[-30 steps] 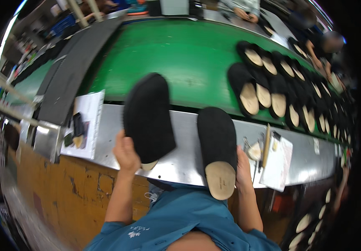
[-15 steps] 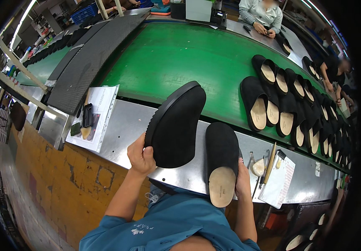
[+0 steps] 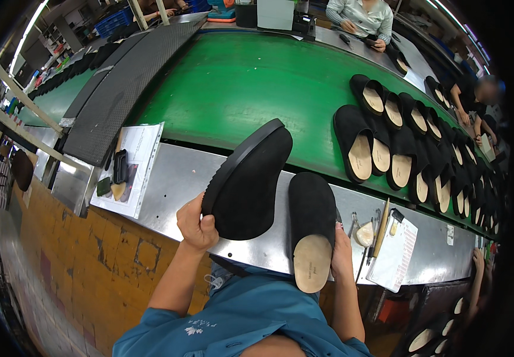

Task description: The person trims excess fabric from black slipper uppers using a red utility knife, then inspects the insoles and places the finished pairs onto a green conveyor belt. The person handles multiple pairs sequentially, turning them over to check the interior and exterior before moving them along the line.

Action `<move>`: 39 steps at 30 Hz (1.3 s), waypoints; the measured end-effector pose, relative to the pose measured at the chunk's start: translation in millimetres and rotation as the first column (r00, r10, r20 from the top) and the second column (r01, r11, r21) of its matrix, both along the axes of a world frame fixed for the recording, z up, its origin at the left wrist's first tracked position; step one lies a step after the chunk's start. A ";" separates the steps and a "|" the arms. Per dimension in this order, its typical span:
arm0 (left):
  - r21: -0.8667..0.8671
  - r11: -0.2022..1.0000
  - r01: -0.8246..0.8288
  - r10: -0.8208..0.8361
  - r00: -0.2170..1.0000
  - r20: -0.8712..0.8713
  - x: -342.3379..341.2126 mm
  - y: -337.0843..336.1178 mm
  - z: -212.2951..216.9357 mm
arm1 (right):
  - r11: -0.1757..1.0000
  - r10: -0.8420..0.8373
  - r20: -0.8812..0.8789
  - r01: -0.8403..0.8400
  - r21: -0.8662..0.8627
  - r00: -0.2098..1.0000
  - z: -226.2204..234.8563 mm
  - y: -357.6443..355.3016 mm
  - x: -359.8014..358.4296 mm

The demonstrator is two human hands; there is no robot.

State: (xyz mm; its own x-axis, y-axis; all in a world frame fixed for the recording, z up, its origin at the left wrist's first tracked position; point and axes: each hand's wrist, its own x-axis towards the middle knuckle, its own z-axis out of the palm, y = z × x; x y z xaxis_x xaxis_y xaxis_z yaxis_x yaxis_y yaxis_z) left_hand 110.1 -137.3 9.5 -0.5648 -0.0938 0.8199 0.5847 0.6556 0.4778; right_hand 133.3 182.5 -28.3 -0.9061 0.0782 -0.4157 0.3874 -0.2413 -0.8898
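My left hand point(image 3: 198, 225) is closed round the heel end of a black clog point(image 3: 251, 184), tilted so that its side and ridged sole edge show. In my right hand point(image 3: 341, 253) is a second black clog point(image 3: 312, 205), toe pointing away, its beige insole facing up. My right fingers are partly hidden behind its side. Both clogs are held side by side, apart, over the metal ledge point(image 3: 194, 172) in front of me.
A green conveyor belt point(image 3: 233, 83) runs beyond the ledge, with several black clogs point(image 3: 361, 143) in rows on its right. Small tools point(image 3: 382, 229) and a paper sheet point(image 3: 397, 259) lie at right. At left are papers point(image 3: 141, 143) and a black brush-like item point(image 3: 120, 166). A co-worker point(image 3: 361, 21) sits across.
The left clog has turned slightly, showing more of its side. Both hands stay on their clogs. The surroundings have shifted a little left in view, and the co-worker's hands have moved apart.
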 end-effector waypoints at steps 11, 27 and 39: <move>-0.043 0.997 -0.065 0.063 0.997 -0.046 6.0 5.8 -7.2 | 0.477 0.179 -0.259 0.147 0.866 0.949 33.6 -1.5 0.9; 0.417 0.879 0.232 -0.284 0.957 0.066 35.9 6.5 75.4 | 0.791 0.594 -0.790 -0.292 0.538 0.152 131.3 -161.0 -30.6; 0.530 0.836 0.143 -0.213 0.974 0.074 33.7 10.5 79.8 | 0.759 0.630 -0.735 -0.395 0.517 0.250 138.5 -169.8 -33.5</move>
State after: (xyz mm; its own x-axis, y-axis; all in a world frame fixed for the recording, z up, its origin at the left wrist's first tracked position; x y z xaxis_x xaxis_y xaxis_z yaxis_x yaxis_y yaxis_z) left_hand 143.8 -126.9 89.3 -0.7070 -0.3723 0.6013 0.5797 0.1818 0.7943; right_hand 99.7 12.7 110.2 -0.6246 -0.5789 0.5242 -0.5946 -0.0826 -0.7997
